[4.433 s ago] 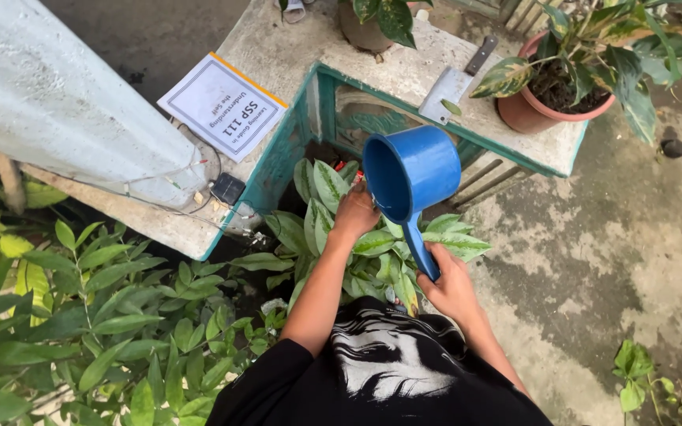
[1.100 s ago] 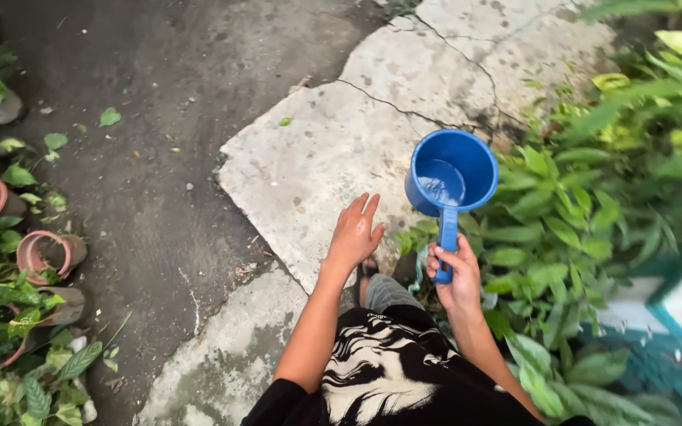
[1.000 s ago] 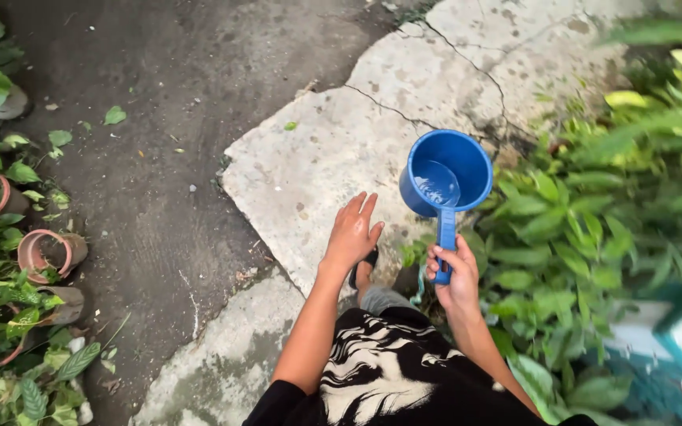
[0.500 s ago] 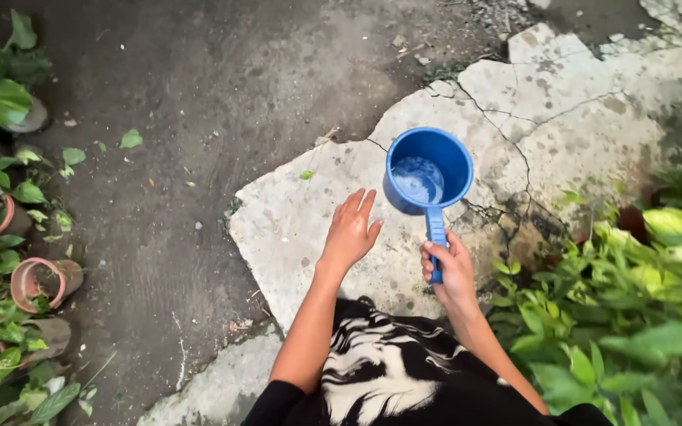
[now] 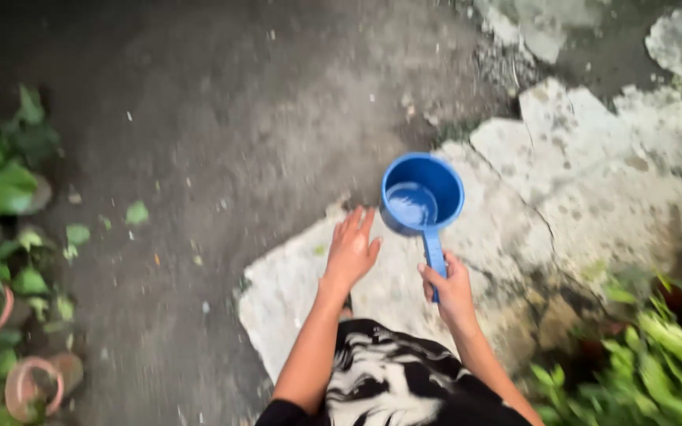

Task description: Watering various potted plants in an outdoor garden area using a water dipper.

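- The right hand [image 5: 453, 285] is closed around the handle of a blue dipper [image 5: 422, 196], a round plastic scoop with a straight handle running back toward the person.
- The dipper is held out in front of the body, mouth up, above the edge where the cracked pale concrete slab [image 5: 593, 189] meets the dark ground [image 5: 222, 118].
- A shallow pool of water sits in the bottom of the dipper; the picture is blurred, so how full it is can only be judged roughly, though it looks well under half.
- The left hand [image 5: 351, 251] is empty, fingers loosely spread and pointing forward, palm down, just beside the dipper's bowl but not touching it.
- Both forearms reach out from a black top with a white pattern [image 5: 392, 379] at the bottom of the view.
- Leafy green plants [image 5: 1, 181] stand along the left side, with a terracotta pot [image 5: 33, 385] lying low in that corner.
- More green foliage [image 5: 657, 355] crowds the lower right, next to the slab.
- A few loose leaves lie scattered on the dark ground.
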